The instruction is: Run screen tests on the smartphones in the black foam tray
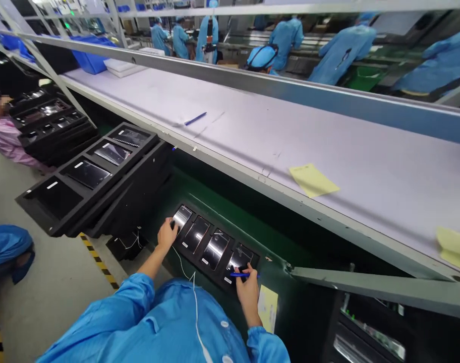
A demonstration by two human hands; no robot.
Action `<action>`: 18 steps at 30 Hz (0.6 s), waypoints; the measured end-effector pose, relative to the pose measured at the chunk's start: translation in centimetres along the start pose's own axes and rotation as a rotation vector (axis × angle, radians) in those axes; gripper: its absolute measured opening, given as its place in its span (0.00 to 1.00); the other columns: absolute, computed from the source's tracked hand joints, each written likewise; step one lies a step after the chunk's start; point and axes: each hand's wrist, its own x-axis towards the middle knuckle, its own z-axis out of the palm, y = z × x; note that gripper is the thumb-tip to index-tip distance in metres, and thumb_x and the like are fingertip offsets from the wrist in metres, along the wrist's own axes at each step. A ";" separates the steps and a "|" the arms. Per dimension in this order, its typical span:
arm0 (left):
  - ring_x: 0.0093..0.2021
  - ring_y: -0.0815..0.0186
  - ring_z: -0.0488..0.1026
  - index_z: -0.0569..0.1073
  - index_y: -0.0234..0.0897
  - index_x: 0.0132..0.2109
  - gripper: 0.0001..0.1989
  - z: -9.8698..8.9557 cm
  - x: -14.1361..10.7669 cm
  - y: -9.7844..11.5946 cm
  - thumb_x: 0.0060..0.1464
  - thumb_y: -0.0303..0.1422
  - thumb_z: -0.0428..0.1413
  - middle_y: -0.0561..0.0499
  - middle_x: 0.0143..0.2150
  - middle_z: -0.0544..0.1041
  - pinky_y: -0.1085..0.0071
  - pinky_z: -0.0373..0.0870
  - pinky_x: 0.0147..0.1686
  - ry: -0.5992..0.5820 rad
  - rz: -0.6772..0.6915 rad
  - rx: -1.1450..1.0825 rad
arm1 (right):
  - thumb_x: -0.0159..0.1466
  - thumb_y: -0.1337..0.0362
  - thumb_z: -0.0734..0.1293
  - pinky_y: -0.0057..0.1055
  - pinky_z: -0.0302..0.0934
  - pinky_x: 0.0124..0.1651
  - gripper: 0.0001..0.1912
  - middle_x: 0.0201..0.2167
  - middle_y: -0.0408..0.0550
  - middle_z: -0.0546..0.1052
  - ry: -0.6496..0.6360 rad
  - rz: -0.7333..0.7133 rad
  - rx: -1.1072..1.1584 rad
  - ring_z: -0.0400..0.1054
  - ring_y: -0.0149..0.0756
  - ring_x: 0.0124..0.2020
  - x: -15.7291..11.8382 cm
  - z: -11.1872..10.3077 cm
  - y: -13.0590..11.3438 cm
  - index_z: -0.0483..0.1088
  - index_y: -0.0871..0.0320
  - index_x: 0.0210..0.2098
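A black foam tray (195,260) with several glossy phone screens in its slots lies on a green surface before me. My left hand (167,235) grips the tray's left end, its fingers curled beside the leftmost screen (182,217). At the right end, my right hand (248,290) has a blue pen (239,275) between its fingers, over the lower part of the rightmost screen (240,256). Two more screens, a left-middle one (196,235) and a right-middle one (215,249), lie between my hands. Each slot's lower edge bears a small white label where visible.
Stacked black trays (112,201) with screens stand at left. Above runs a pale shelf (245,136) holding another blue pen (195,119) and yellow paper (313,180). A metal bar (366,282) crosses at right. A white cord (195,302) hangs before me. Co-workers sit beyond.
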 end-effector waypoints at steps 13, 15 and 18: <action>0.55 0.45 0.83 0.80 0.35 0.54 0.25 -0.5 6.7 -2.6 0.78 0.45 0.43 0.33 0.52 0.84 0.61 0.75 0.48 -0.067 -0.045 0.192 | 0.74 0.32 0.52 0.43 0.60 0.47 0.30 0.36 0.54 0.75 0.352 -0.052 -0.358 0.67 0.48 0.41 0.2 -1.7 1.8 0.61 0.50 0.36; 0.53 0.44 0.83 0.80 0.36 0.55 0.25 -0.4 6.8 -2.5 0.78 0.46 0.43 0.33 0.50 0.85 0.61 0.74 0.45 -0.070 -0.057 0.200 | 0.77 0.39 0.49 0.43 0.61 0.46 0.27 0.37 0.54 0.74 0.348 -0.004 -0.471 0.67 0.50 0.41 0.9 -3.6 2.7 0.64 0.52 0.41; 0.51 0.43 0.83 0.80 0.36 0.55 0.25 -0.3 7.0 -2.5 0.78 0.46 0.43 0.34 0.47 0.85 0.62 0.72 0.43 -0.069 -0.079 0.213 | 0.76 0.51 0.54 0.43 0.63 0.49 0.18 0.40 0.56 0.74 0.137 -0.043 -0.618 0.69 0.51 0.44 2.1 -6.3 4.1 0.68 0.53 0.42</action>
